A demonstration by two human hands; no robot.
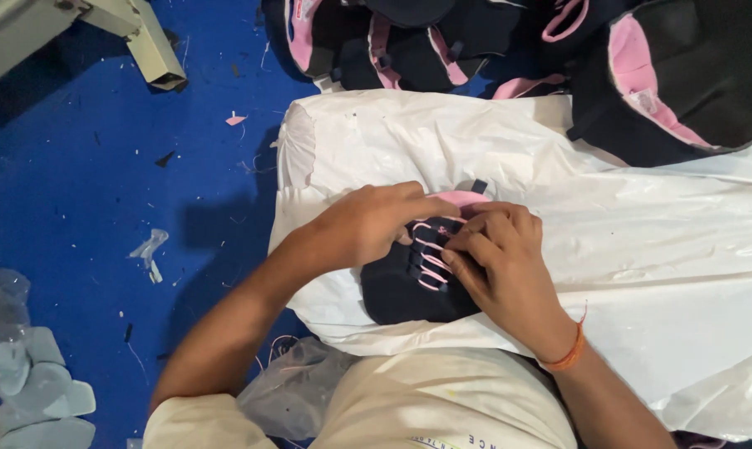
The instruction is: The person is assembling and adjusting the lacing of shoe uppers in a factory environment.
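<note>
While the black fabric shoe upper (405, 291) with pink laces (430, 249) lies on the white plastic sheet (642, 241), toe toward the person, the left hand (367, 224) presses its top and the right hand (496, 258) pinches a lace.

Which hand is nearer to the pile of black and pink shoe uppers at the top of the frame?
Right. The right hand rests on the laced shoe upper, almost directly below the pile of uppers. The left hand grips the same upper farther left, slightly farther from the pile.
</note>
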